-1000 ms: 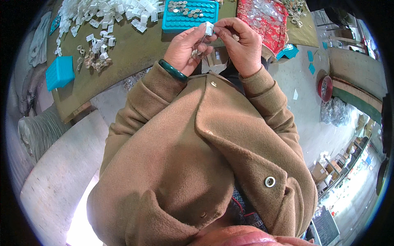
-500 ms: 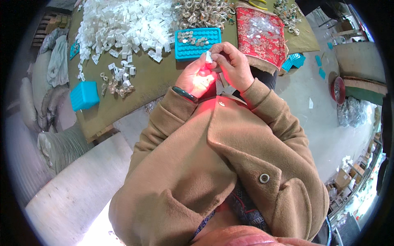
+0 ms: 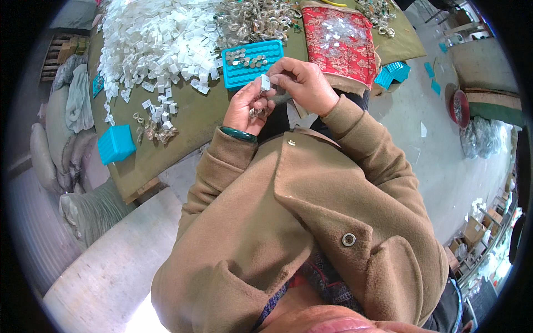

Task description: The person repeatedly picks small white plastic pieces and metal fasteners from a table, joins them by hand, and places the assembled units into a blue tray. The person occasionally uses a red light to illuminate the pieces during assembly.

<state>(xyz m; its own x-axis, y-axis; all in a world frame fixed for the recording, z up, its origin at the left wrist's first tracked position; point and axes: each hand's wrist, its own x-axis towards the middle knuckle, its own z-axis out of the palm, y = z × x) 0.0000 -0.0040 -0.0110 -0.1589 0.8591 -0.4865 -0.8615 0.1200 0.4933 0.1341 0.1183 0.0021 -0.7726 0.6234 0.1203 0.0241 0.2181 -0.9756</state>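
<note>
Between the fingertips of my left hand is a small white plastic block. Curled lower fingers of the same hand keep some small shiny pieces in the palm, too small to make out. My right hand meets the block from the right, thumb and forefinger closed at its edge. Just beyond both hands, a turquoise dimpled tray carries several round, coin-like metal discs in its far part.
A large heap of white plastic blocks covers the far left of the table. Behind the tray lie clear-and-metal pieces. Red patterned cloth with clear bits lies right; a turquoise box stands near the left edge.
The red glow on my hands is gone. The white block now shows more fully between my fingers, and the shiny pieces in my left palm can be seen. The whole view has shifted slightly.
</note>
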